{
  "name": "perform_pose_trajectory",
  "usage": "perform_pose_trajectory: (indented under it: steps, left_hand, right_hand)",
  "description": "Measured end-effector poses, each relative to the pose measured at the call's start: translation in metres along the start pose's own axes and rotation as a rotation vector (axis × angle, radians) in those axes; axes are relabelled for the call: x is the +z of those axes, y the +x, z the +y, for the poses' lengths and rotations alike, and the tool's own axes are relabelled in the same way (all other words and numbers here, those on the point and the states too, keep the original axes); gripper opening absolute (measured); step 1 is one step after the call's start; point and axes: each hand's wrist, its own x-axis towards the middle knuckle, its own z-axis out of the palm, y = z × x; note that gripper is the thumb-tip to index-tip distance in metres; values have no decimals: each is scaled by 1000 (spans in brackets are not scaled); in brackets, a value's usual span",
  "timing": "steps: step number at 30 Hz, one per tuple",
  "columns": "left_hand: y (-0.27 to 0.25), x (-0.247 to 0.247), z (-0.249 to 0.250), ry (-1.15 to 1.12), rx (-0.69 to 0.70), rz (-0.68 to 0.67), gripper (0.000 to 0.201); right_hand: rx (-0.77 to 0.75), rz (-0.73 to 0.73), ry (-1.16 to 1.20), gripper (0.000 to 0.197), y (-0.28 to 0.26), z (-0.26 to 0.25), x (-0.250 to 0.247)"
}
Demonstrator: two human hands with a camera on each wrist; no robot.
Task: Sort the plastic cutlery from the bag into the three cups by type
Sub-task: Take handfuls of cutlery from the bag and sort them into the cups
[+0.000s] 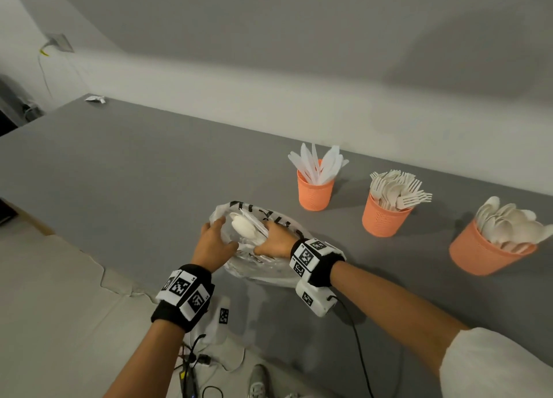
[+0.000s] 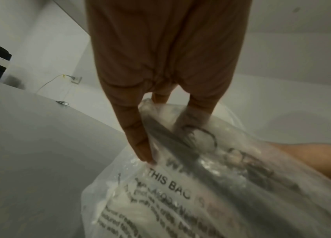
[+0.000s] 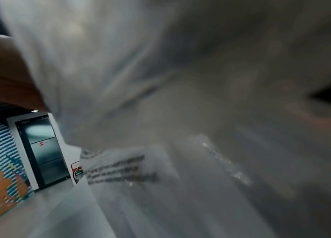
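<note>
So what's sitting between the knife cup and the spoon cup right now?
The fork cup stands between the knife cup and the spoon cup, with bare grey table in the gaps. It shows in the head view.

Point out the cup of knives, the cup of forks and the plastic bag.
Cup of knives (image 1: 314,194): head view, orange wall.
Cup of forks (image 1: 384,221): head view, orange wall.
Plastic bag (image 2: 180,201): left wrist view, printed side.
</note>
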Motion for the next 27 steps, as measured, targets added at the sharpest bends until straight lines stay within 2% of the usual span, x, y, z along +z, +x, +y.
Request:
perform_pose_trajectory:
  steps: [5, 8, 11, 13, 16, 20, 23, 25, 27]
  left_hand:
    - [7, -5, 4, 80, 14, -21, 42]
    - [9, -11, 15, 71, 94, 146, 28]
    - [1, -12, 44, -114, 238, 340, 18]
    - [-9, -9, 68, -317, 276, 350, 17]
    - [-24, 3, 99, -664, 233, 229, 14]
    - [-33, 37, 126, -1027, 27, -81, 21]
    - [-38, 70, 142, -1137, -199, -380, 28]
    - [-45, 90, 153, -1160, -322, -561, 41]
    - [-53, 108, 163, -1206, -417, -674, 55]
  right_hand:
    - [-111, 126, 249, 33, -17, -9, -16]
    - [-147, 213, 444, 27, -33, -20, -35]
    - [-151, 355, 639, 38, -46, -27, -58]
    - [-127, 465, 750, 42, -52, -27, -75]
    - [-129, 596, 860, 30, -64, -24, -99]
    - [-139, 731, 920, 21, -88, -9, -122]
    - [-160, 829, 932, 12, -103, 11, -131]
    - [-159, 917, 942, 19, -113, 23, -135]
    - [-162, 973, 945, 16, -123, 33, -139]
